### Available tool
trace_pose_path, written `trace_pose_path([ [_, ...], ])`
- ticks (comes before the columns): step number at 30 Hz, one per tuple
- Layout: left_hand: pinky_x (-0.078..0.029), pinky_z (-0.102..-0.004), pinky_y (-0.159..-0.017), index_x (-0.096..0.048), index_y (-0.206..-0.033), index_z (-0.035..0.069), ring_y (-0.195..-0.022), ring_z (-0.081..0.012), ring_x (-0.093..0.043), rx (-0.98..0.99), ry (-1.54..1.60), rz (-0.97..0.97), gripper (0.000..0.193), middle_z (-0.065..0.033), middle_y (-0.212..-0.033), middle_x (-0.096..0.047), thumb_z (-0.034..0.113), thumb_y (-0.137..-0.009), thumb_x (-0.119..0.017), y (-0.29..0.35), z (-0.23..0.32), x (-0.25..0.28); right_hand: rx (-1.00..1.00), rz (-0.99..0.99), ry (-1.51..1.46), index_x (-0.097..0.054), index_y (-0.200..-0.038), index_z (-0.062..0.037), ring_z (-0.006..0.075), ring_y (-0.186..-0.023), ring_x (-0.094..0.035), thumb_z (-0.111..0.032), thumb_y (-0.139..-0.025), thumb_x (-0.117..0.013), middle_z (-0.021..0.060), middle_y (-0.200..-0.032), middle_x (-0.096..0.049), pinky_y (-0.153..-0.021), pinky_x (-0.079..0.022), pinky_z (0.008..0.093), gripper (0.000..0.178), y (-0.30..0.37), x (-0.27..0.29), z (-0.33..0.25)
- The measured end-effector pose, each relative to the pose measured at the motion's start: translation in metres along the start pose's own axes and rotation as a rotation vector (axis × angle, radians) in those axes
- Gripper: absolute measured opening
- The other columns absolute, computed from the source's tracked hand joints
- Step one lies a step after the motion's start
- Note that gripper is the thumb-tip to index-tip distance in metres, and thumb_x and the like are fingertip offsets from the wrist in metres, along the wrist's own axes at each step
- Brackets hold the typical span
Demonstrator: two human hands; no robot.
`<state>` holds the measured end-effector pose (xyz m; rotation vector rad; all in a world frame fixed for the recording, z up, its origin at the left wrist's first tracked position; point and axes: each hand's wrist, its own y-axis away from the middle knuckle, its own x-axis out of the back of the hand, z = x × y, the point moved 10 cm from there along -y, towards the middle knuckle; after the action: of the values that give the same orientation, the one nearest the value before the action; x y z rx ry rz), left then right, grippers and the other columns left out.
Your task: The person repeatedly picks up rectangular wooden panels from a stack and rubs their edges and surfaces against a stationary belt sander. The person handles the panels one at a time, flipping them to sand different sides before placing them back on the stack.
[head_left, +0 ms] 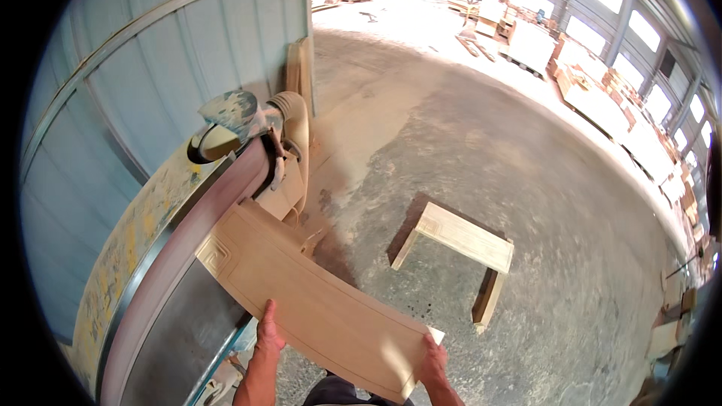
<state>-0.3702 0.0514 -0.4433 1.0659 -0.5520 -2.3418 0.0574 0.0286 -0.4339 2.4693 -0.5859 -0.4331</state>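
A long wooden board [323, 293] with grooved border lines and a squared spiral carving at its far left end spans the space in front of me. Gripping its near long edge is my left hand [268, 331], closed with the thumb on top. My right hand [432, 361] is closed round the right end, its fingers partly hidden by the board. The far left end of the board meets the reddish belt [177, 278] of a belt sander; whether it presses on the belt, I cannot tell.
A grey machine table [180, 338] lies beside the belt, with a paint-flecked housing [150, 218] and a ribbed hose [295, 116] behind. A small bench-like wooden frame [466, 239] sits on the concrete floor. Blue-grey metal panels [165, 68] stand left; stacked wood [602, 98] lines the far right.
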Motion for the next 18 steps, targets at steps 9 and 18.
trace_pose_path([
  [9,-0.037,-0.0405,-0.096,-0.039,-0.131,0.006,-0.117,-0.0257,-0.044,-0.115,-0.026,-0.094,0.073,-0.0079,-0.128,-0.048,0.047,-0.077,-0.066,0.068,0.015,-0.075,0.269,0.067,0.096,-0.059,-0.085,-0.0059,0.0093,-0.062,-0.046,-0.048,-0.094,-0.040,0.0006,-0.071,-0.054,-0.060,-0.042,0.0257,0.047,-0.004,0.033,-0.054],
  [18,-0.036,-0.0434,-0.098,-0.040,-0.131,0.004,-0.118,-0.0277,-0.045,-0.236,-0.271,-0.479,0.065,-0.0136,-0.131,-0.045,0.042,-0.083,-0.060,0.116,0.097,-0.241,0.536,0.325,0.942,-0.060,-0.105,-0.0027,0.0318,-0.090,-0.060,-0.043,-0.095,-0.032,0.0172,-0.099,-0.062,-0.077,-0.046,0.0401,0.050,-0.062,0.135,-0.023],
])
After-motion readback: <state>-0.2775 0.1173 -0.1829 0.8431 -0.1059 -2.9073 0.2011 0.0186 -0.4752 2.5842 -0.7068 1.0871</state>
